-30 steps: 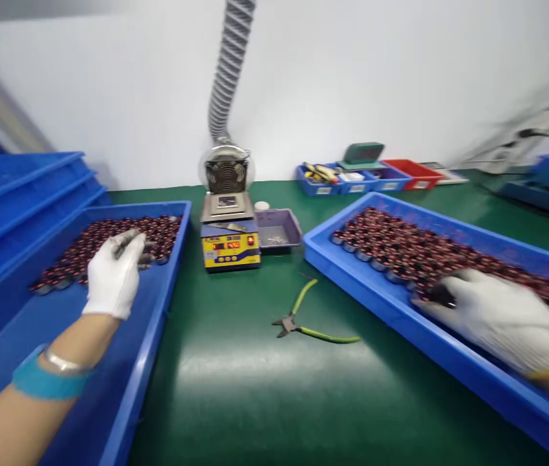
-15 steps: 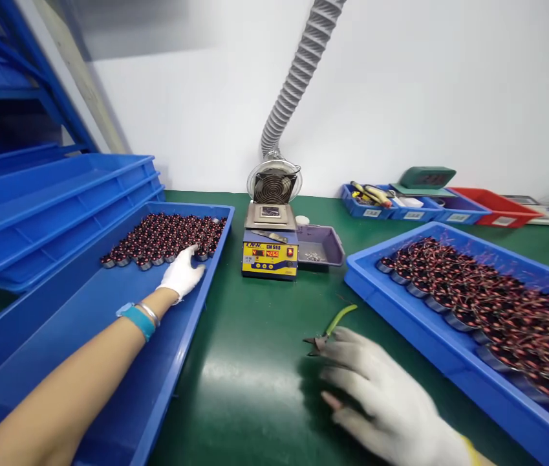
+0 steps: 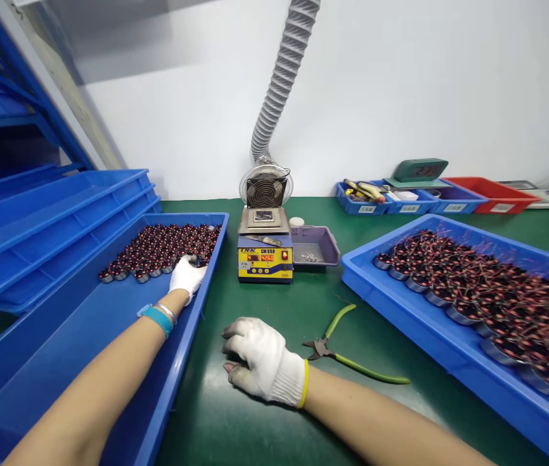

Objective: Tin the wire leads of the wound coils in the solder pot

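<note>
My left hand [image 3: 187, 278], in a white glove, reaches into the long blue tray [image 3: 46, 369] at the left. It touches the near right edge of a block of small round black components [image 3: 158, 249] with red and silver tops. Its fingertips are hidden among them, so whether one is held cannot be made out. My right hand [image 3: 259, 359], gloved with darkened fingertips, hovers low above the green tabletop, fingers loosely bent and apart, nothing between them. Green-handled cutting pliers [image 3: 321, 349] lie with spread handles on the table, just right of that hand.
A yellow and blue CM 558 solder pot [image 3: 265, 259] stands at the middle, a fume hose above it. Beside it sits a grey-purple bin [image 3: 332, 249]. At the right, a blue tray [image 3: 400, 330] holds wired components. Stacked blue trays [image 3: 109, 200] flank the left; small bins line the wall.
My right hand has moved left, away from the pliers, which now show fully. My left hand stays at the components, slightly shifted. The view has shifted a little.
</note>
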Available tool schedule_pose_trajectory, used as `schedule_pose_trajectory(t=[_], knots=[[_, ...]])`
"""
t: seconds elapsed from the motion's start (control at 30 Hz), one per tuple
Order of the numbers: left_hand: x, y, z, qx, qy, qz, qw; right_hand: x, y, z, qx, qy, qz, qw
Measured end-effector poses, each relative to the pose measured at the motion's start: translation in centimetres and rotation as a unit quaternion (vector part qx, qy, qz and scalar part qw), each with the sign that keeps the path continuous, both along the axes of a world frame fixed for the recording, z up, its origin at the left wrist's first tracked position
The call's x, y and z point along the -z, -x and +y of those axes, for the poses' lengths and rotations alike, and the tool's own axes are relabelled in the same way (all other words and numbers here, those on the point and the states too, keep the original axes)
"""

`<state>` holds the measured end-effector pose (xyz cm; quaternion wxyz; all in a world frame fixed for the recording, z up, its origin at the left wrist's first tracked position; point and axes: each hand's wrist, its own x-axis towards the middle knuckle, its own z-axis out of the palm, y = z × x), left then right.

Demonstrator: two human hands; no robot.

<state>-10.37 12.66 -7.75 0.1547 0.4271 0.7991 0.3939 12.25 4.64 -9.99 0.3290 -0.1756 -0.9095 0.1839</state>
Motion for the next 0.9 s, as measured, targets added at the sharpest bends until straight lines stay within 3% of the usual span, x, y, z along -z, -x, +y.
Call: schedule_pose_trajectory(t=[0.13, 0.27, 0.37, 0.43, 0.53, 0.63, 0.8, 0.9], knots=[[-1.3, -0.5, -0.7, -0.011, -0.004, -0.012, 1.000, -0.3, -1.0, 0.1, 0.030, 0.032, 0.021, 0.999], [-4.1, -1.8, -2.9, -0.049, -0.045, -0.001, 0.998, -0.7, -1.1, 0.5, 0.079, 0.110, 0.088, 0.987], [-6.1, -4.7, -4.9, -0.034, -0.073, 0.004, 0.997, -1.8, -1.0, 0.6, 0.137, 0.189, 0.163, 0.959], [-6.8, -7.6, -6.3, 0.012, -0.085, -0.015, 0.996, -2.7, -1.0, 0.6, 0.165, 0.232, 0.207, 0.936], [-7.1, -11.6, -8.1, 0.092, -0.077, -0.067, 0.991, -3.6, -1.1, 0.8, 0.184, 0.254, 0.246, 0.917], [-7.0, -13.4, -9.1, 0.133, -0.038, -0.096, 0.986, -3.7, -1.5, 1.1, 0.188, 0.270, 0.266, 0.906], [-7.0, -12.5, -9.2, 0.211, -0.034, -0.232, 0.949, -3.5, -1.9, 1.4, 0.141, 0.343, 0.304, 0.877], [-7.1, -11.9, -9.2, 0.226, -0.032, -0.266, 0.937, -3.7, -2.0, 1.3, 0.146, 0.337, 0.292, 0.883]])
